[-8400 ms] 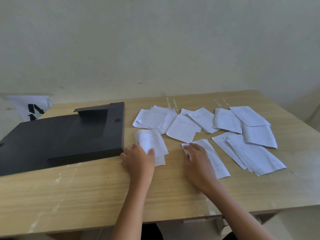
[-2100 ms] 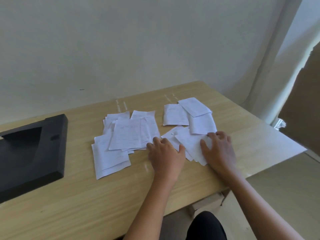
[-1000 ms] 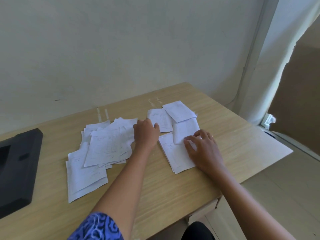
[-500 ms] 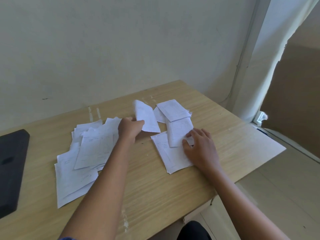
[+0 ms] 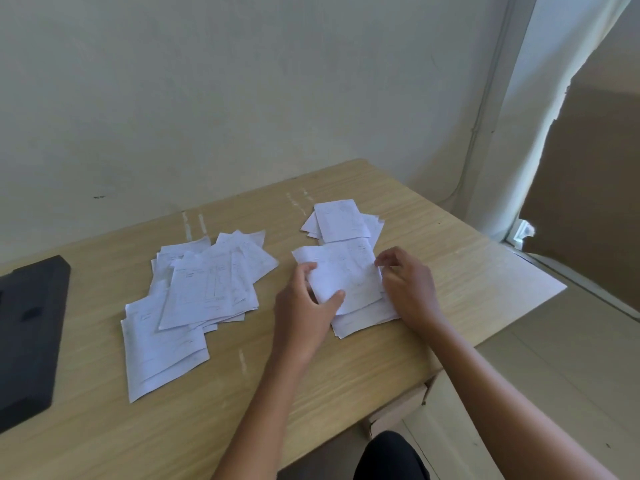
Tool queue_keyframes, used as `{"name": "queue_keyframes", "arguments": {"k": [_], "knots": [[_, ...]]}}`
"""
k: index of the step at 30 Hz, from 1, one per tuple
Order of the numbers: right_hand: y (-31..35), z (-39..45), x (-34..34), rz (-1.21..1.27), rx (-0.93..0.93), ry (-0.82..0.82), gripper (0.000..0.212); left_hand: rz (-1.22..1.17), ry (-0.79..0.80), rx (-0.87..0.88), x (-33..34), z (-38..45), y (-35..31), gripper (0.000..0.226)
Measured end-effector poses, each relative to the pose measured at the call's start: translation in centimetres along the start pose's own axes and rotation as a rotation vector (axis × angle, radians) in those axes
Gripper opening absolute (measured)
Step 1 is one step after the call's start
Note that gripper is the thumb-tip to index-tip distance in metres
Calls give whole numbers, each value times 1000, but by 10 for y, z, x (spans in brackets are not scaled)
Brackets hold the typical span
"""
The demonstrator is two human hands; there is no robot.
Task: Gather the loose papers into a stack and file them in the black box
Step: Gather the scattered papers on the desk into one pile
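Left hand [image 5: 306, 308]: thumb and fingers pinch the top sheet [image 5: 341, 277].
Right hand [image 5: 408, 284]: fingertips nip that sheet's right edge.
Right pile [image 5: 360, 315]: near the table [image 5: 450, 258]'s right edge.
Left pile [image 5: 194, 296]: mid-table, bare wood between.
Black box [image 5: 29, 327]: left edge.

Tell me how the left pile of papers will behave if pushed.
The left pile of papers is fanned and loose, so it would probably slide apart rather than move together. The thin sheets likely buckle. The wooden table looks smooth, so they should slide easily.

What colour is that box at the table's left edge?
Black, matte; the box shows only in the head view.
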State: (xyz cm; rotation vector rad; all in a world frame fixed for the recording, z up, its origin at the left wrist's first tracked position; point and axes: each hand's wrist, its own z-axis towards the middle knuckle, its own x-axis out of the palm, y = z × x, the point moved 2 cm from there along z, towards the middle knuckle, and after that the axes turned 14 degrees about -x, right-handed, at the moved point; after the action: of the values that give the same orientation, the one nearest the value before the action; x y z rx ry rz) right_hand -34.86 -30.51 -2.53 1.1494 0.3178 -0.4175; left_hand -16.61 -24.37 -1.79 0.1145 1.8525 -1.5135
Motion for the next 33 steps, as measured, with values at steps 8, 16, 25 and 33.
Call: {"name": "queue_keyframes", "arguments": {"k": [8,16,25,33], "knots": [[-8,87,-8,-158,45,-25,33,498,-169,126,22,9,5,41],[-25,166,34,-525,112,384,58,534,-203,139,23,11,3,41],[-26,163,37,-609,121,432,44,537,-193,134,24,12,4,40],[-11,159,38,-560,199,447,57,547,-177,133,23,11,3,43]]}}
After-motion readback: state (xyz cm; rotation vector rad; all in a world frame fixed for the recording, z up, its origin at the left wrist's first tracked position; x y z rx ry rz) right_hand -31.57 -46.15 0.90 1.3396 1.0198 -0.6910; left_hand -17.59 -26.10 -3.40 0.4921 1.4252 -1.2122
